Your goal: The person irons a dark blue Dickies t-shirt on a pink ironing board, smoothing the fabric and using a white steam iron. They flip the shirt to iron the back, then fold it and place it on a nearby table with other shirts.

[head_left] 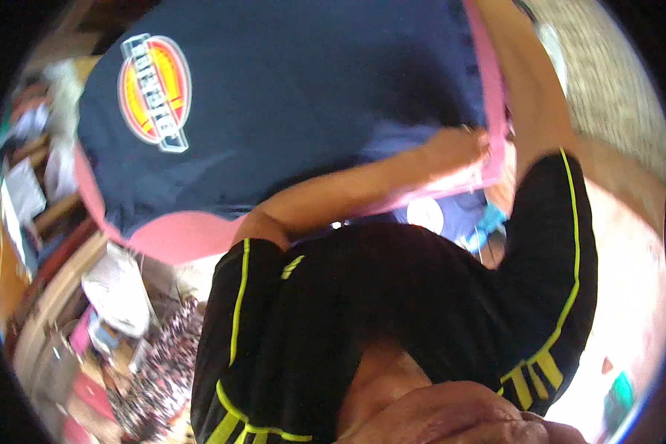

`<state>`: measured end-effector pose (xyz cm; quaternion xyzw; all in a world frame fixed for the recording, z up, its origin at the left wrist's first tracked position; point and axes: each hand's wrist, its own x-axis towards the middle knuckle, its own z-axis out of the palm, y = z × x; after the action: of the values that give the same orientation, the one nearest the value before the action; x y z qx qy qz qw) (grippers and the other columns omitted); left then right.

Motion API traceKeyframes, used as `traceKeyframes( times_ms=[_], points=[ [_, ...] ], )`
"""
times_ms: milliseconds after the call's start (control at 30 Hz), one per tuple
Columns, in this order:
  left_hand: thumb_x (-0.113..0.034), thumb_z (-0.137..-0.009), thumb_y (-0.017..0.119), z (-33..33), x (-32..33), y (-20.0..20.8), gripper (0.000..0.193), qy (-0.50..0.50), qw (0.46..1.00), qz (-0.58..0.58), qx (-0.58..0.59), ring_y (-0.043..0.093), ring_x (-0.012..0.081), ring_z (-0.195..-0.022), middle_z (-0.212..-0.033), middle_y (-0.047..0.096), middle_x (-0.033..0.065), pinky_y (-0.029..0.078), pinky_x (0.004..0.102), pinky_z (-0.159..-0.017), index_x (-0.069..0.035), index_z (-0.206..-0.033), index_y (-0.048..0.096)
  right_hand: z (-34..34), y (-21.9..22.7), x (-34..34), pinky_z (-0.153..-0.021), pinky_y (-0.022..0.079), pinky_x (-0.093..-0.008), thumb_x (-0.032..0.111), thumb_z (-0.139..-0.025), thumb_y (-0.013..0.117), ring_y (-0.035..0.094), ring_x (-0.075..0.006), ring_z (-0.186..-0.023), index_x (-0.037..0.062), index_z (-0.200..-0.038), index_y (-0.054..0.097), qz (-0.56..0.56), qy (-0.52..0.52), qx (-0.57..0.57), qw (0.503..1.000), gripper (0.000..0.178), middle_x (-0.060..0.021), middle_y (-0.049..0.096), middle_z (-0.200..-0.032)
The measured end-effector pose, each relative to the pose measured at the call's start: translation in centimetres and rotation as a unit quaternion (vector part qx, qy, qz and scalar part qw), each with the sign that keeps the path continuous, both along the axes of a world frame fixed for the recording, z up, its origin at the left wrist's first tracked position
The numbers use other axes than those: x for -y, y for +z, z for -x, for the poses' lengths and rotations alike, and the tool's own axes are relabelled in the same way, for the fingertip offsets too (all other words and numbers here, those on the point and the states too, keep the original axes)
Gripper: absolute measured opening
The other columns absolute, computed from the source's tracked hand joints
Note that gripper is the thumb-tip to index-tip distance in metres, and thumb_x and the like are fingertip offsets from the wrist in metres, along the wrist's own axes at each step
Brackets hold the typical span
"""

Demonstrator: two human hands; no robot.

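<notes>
So, navy cloth [296,96] fills the upper middle over pink backing [181,237], probably the straightening step, left hand [460,148] at the right edge (can't tell if it's gripping), right hand out of frame, and next likely calls for smoothing evenly.

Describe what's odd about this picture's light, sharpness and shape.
In the head view, glare washes the area beside the right side of the black shirt nearly white; the navy cloth has a dark patch near its right edge; the left hand looks soft, its fingers hard to separate; the oval emblem reads crisper; outer edges bow inside a black rim.
</notes>
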<state>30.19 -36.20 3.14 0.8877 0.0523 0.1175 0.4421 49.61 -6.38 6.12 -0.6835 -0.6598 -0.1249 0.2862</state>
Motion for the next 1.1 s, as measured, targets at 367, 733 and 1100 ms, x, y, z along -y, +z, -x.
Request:
traceKeyframes(
  times_ms=[367,733,1100],
  points=[
    [-0.05,-0.084,0.071,25.1,-7.8,0.3,0.078,0.526,0.787,-0.262,-0.189,0.027,0.0434,-0.147,-0.159,0.031,0.0206,0.025,0.0618,-0.113,-0.01,-0.147,0.047,8.3,-3.9,20.8,-0.115,0.029,-0.0538,0.044,-0.1,0.055,0.033,-0.0373,-0.145,0.0091,-0.151,0.041,0.13,0.027,0.083,0.988,0.063,-0.0137,0.035,-0.158],
    [-0.044,-0.102,0.048,46.5,-10.7,-2.2,0.057,0.735,0.575,-0.258,-0.252,0.03,0.0441,-0.146,-0.157,0.035,0.0225,0.026,0.0592,-0.114,-0.012,-0.149,0.046,6.5,-4.4,20.5,-0.115,0.028,-0.0568,0.049,-0.103,0.047,0.03,-0.0321,-0.148,0.0149,-0.153,0.039,0.158,0.005,0.105,0.982,0.062,-0.0096,0.032,-0.161],
    [-0.051,-0.088,0.072,54.2,-10.0,0.5,0.053,0.785,0.585,-0.116,-0.167,0.064,0.0401,-0.072,-0.069,0.063,0.0185,0.048,0.0469,-0.067,-0.001,-0.076,0.056,5.8,-4.8,20.3,-0.12,0.025,-0.0512,0.053,-0.104,0.042,0.026,-0.0297,-0.15,0.0183,-0.155,0.036,0.177,-0.02,0.124,0.976,0.062,-0.006,0.03,-0.163]
  ],
)
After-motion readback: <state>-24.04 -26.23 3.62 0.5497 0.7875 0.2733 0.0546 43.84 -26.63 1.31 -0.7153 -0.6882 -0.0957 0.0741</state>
